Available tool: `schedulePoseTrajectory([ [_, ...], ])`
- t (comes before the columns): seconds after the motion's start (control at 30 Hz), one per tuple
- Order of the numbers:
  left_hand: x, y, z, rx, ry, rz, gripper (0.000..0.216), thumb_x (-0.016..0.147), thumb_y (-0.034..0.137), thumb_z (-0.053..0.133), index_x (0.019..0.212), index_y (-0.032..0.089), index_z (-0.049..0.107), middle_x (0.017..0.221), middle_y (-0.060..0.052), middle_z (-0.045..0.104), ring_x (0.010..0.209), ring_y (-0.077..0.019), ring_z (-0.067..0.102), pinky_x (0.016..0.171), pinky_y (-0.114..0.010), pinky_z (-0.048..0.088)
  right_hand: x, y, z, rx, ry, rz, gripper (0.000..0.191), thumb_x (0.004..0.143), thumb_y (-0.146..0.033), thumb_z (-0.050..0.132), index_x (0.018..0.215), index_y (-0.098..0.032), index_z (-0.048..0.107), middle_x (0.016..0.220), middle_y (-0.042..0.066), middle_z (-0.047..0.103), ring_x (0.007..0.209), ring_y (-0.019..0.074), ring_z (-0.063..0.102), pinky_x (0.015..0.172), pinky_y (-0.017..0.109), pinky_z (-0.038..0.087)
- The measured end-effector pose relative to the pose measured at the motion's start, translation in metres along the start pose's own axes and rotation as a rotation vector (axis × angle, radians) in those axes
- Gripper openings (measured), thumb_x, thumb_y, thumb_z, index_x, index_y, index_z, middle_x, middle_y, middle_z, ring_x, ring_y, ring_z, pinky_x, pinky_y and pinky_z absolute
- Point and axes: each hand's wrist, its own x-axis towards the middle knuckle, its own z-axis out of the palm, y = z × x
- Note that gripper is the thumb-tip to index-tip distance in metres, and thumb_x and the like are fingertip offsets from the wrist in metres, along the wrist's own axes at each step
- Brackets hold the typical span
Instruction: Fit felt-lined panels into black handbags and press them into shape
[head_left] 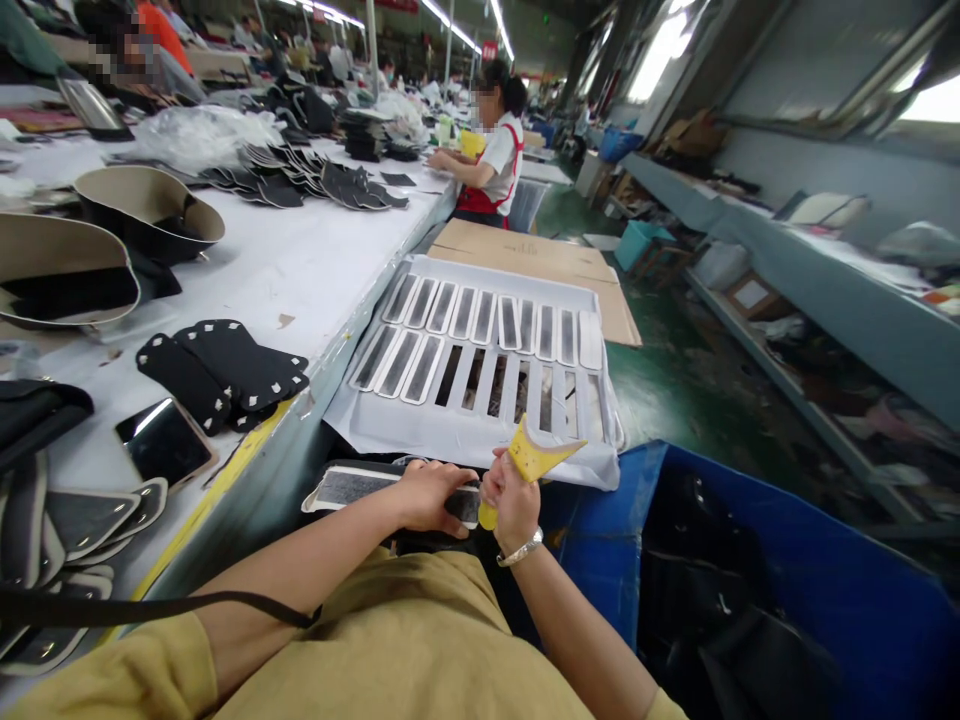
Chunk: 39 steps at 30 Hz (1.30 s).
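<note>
My left hand (433,497) is closed over the right end of a long strip with a grey-black middle and pale edges (352,490), resting on something dark in front of my body. Its thumb and fingers press on the strip. Close beside it, my right hand (514,505) is wrapped round the handle of a yellow hand tool (538,456) with a flared, notched head pointing up. The tool is apart from the strip. Just beyond both hands is a pale slotted rack (397,425), where two rows of similar strips (409,365) lie; several slots at the front right hold none.
A white-topped table (300,265) on the left bears black cut pieces (225,365), a phone (166,440) and curved beige-lined parts (150,200). A blue bin (825,590) with black material stands at right. Cardboard (525,250) lies behind the rack; a co-worker (499,155) is farther back.
</note>
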Motion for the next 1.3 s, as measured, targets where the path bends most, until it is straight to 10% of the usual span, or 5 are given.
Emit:
schedulePoseTrajectory([
  [0.2, 0.000, -0.002, -0.001, 0.019, -0.022, 0.016, 0.076, 0.060, 0.054, 0.067, 0.128, 0.032, 0.041, 0.126, -0.005, 0.055, 0.112, -0.0310, 0.051, 0.092, -0.046, 0.036, 0.004, -0.022, 0.004, -0.048, 0.033, -0.262, 0.027, 0.081, -0.045, 0.055, 0.088, -0.020, 0.049, 0.051, -0.011, 0.027, 0.035, 0.0038, 0.024, 0.034, 0.018, 0.021],
  [1.3, -0.003, -0.012, 0.008, 0.037, 0.107, 0.028, 0.081, 0.060, 0.061, 0.067, 0.126, 0.021, 0.043, 0.126, -0.013, 0.055, 0.110, -0.0333, 0.053, 0.091, -0.048, 0.037, 0.013, -0.001, 0.018, -0.226, -0.002, -0.272, 0.028, 0.084, -0.049, 0.047, 0.087, -0.021, 0.046, 0.049, -0.010, 0.029, 0.037, 0.0069, 0.029, 0.037, 0.021, 0.025],
])
